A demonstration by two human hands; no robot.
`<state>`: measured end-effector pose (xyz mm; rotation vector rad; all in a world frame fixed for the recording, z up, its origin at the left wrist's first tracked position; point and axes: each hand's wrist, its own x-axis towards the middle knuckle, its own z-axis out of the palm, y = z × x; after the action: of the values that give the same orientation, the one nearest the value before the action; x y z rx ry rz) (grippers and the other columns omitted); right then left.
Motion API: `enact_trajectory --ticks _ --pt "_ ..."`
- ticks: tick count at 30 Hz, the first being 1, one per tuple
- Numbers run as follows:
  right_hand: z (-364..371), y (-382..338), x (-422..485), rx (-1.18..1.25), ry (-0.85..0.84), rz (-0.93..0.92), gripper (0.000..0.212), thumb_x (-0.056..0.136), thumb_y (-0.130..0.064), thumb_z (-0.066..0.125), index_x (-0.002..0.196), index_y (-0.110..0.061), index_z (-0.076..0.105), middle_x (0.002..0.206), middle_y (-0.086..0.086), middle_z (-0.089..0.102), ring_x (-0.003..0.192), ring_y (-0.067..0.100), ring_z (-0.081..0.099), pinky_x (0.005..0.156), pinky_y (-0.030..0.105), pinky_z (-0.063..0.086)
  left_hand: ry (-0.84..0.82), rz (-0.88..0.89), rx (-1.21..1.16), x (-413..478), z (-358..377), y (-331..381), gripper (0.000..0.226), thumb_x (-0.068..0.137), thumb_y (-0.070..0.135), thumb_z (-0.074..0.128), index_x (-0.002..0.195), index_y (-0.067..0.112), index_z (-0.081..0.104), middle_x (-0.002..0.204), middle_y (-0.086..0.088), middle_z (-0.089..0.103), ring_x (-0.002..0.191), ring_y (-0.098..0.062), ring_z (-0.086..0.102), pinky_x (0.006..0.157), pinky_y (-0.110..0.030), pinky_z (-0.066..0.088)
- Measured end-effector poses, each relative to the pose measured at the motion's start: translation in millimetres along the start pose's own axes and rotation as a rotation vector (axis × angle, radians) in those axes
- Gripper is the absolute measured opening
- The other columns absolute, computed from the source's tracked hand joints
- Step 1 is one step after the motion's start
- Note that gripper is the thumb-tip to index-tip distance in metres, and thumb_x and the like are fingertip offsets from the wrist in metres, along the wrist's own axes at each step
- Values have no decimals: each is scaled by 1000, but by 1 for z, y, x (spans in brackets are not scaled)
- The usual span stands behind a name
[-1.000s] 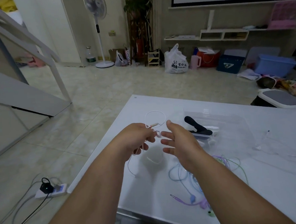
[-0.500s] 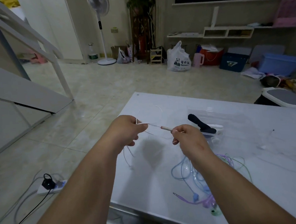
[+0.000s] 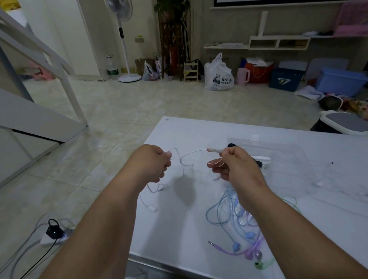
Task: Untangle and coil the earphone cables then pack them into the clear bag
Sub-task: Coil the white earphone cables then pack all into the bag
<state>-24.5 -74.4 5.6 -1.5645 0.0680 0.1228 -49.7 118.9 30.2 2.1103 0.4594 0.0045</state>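
A lived-in home room is shown. A tiled floor (image 3: pixel 123 113) is seen beside a white staircase (image 3: pixel 15 110), and a pedestal fan (image 3: pixel 118 7), a plastic shopping bag (image 3: pixel 218 77), a pink jug (image 3: pixel 242 76) and a blue storage box (image 3: pixel 341 80) are set along the wall under a floating shelf (image 3: pixel 278 43). A glossy white tabletop (image 3: pixel 200 134) is seen in front.

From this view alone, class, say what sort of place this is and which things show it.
Most likely a lived-in home room, perhaps a living room: a standing fan, a plastic shopping bag and blue storage box on the tiled floor, and low wall shelves.
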Motion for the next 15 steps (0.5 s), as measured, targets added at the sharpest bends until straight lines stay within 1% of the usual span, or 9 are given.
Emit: enact_trajectory --ticks 2,3,5,6,7,9,10,12,15 --pt "1 -1 -3 66 -38 33 16 101 -14 43 90 -12 53 73 3 74 72 21 65 74 33 49 12 30 49 2 0 1 29 95 28 55 85 8 72 83 -1 66 77 -17 59 68 -27 45" --pt "2 -2 -4 98 -53 44 16 101 -14 43 89 -12 53 74 6 73 71 23 66 73 34 51 27 44 111 3 1 1 28 95 30 55 87 10 73 85 -1 66 79 -17 58 68 -27 43" --pt "3 -3 -6 120 -67 44 17 102 -14 42 90 -11 54 75 8 72 66 22 66 67 33 53 58 59 258 4 3 1 25 93 30 58 101 10 70 91 -5 65 80 -21 57 69 -28 41" --pt "3 -4 -6 94 -66 28 17 102 -14 42 91 -12 55 75 8 73 63 20 64 64 32 52 71 57 337 3 4 0 29 91 30 60 114 13 65 100 -6 65 85 -23 59 74 -29 43" --pt "3 -3 -7 50 -62 6 16 102 -15 42 93 -12 55 76 6 73 60 19 61 61 31 50 80 59 411 3 6 -1 41 89 31 62 128 20 55 112 -5 63 95 -24 60 80 -30 46" --pt "3 -1 -7 -23 -61 -28 15 102 -16 42 96 -12 55 75 5 74 59 16 58 58 29 46 82 101 471 2 7 -2 59 86 22 62 139 31 39 128 -4 54 107 -25 58 87 -36 50" --pt "4 -1 -8 -37 -65 -37 14 102 -16 42 96 -12 55 76 5 75 59 16 57 58 29 46 70 133 426 2 8 -1 61 84 13 59 138 34 41 128 -3 53 106 -23 58 83 -36 52" --pt "5 1 -10 -63 -78 -50 14 101 -17 42 97 -13 55 77 5 75 59 15 57 59 29 46 -20 163 208 0 8 2 58 81 0 52 127 34 54 123 2 55 100 -15 58 69 -29 51" --pt "5 1 -11 -126 -89 -68 14 102 -19 42 99 -13 55 78 2 75 57 10 56 58 26 44 -142 163 1 -4 11 10 44 81 -1 52 110 29 68 114 7 64 102 -5 59 69 -20 45"
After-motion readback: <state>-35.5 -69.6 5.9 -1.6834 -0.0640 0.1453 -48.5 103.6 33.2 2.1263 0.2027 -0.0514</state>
